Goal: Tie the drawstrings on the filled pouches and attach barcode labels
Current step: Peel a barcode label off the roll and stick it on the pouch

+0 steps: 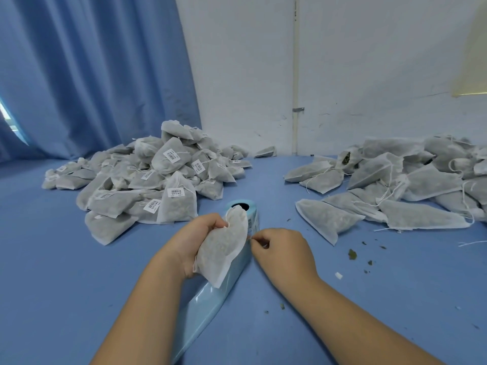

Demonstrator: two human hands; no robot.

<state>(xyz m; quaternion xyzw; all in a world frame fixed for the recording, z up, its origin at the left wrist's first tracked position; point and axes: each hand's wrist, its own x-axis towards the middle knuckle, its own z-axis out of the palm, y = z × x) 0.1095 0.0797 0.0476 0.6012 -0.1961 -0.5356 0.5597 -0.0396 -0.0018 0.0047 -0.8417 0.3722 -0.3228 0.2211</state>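
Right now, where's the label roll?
Head view, table centre: label roll stands just behind the pouch in the left hand, between labelled pile and unlabelled pile.

Gripped a filled pouch [224,248] in the left hand [196,239], just above the label roll [246,210] on the blue table [79,285]. Pinched the roll's edge with the right hand [280,250]. Worked between a labelled pile [147,180] left and an unlabelled pile [408,180] right.

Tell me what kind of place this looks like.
Probably a small hand-packing workroom. A blue table carries a heap of barcode-labelled pouches and a heap of unlabelled pouches, with a label roll just beyond the pouch the left hand holds.
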